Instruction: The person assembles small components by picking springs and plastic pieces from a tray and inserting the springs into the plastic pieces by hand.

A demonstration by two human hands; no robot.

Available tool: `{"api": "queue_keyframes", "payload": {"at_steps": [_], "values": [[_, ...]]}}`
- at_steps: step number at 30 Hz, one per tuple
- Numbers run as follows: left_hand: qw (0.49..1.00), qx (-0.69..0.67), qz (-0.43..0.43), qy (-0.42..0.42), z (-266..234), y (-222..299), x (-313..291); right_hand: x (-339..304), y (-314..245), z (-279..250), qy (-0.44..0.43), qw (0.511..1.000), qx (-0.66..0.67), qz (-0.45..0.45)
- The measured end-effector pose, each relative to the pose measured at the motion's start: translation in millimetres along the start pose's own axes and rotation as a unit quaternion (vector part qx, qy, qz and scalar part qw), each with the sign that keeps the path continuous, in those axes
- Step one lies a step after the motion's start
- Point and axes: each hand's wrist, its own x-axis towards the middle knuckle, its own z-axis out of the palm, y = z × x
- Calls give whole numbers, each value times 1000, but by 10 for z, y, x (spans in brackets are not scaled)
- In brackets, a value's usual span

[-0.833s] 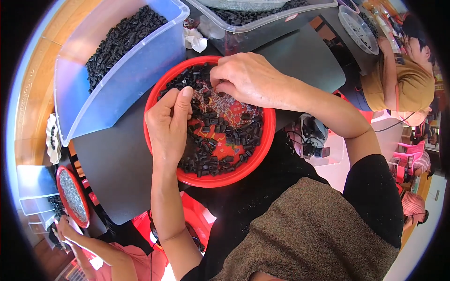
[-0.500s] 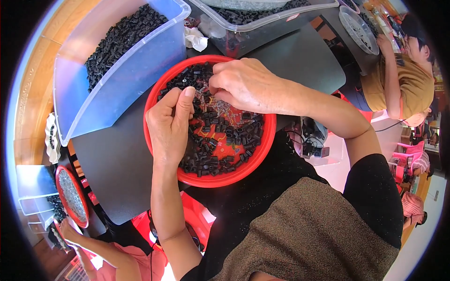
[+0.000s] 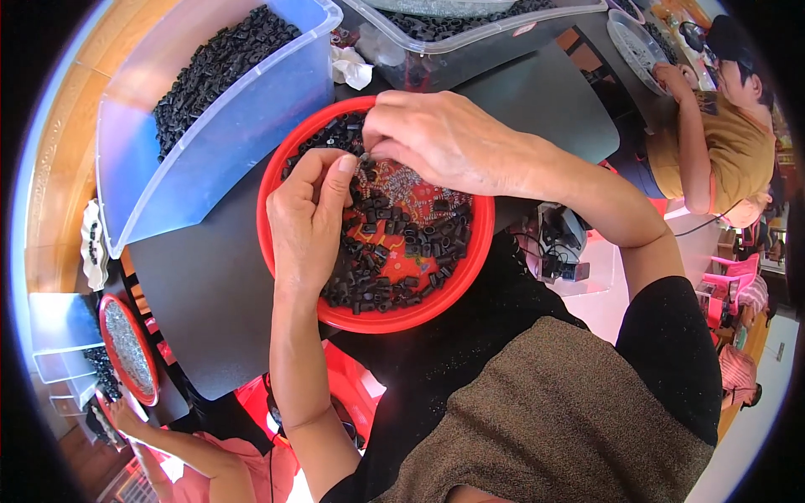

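A red round basin point(image 3: 485, 264) holds many small black plastic parts point(image 3: 381, 293). Tiny silvery metal pieces point(image 3: 408, 189) are spread among them toward its right side. Over the basin's left side, my left hand point(image 3: 306, 222) is closed, thumb against the curled fingers. My right hand point(image 3: 440, 138) comes in from the right with its fingers pinched, its tips close to my left thumb. Something small and dark shows between the two hands' fingertips, but what each hand grips is mostly hidden by the fingers.
A clear bin point(image 3: 218, 180) heaped with black parts stands behind left on the dark table point(image 3: 197, 310); another clear bin point(image 3: 470, 63) stands behind right. A crumpled white tissue point(image 3: 350, 69) lies between them. Co-workers sit at far right and lower left, near a smaller red tray point(image 3: 151, 369).
My right hand has shifted left, bringing its fingertips close to my left thumb. My left hand has moved slightly right. The co-worker at right has moved an arm at a clear container.
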Motion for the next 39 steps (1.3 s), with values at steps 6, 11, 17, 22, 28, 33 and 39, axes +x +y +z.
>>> {"api": "queue_keyframes", "payload": {"at_steps": [6, 11, 17, 22, 28, 33, 39], "values": [[999, -15, -10, -40, -28, -69, 24, 54, -104, -30, 3, 997, -33, -68], [1000, -15, -1, -20, 2, -68, 28, 32, 104, -72, 59, 996, -69, -3], [1000, -13, 15, -15, 35, -137, 20, -79, 127, -120, -37, 990, -116, 70], [1000, 2, 22, 2, 50, -89, 20, -54, 143, -38, -43, 990, -118, 72], [1000, 2, 18, -15, 33, -134, 40, 72, 163, 64, -79, 979, -175, 74], [1000, 2, 23, -9, 37, -119, 36, 102, 126, 44, -100, 975, -181, 85], [1000, 0, 24, -11, 25, -121, 37, 21, 195, 22, -60, 995, -52, 55]]}}
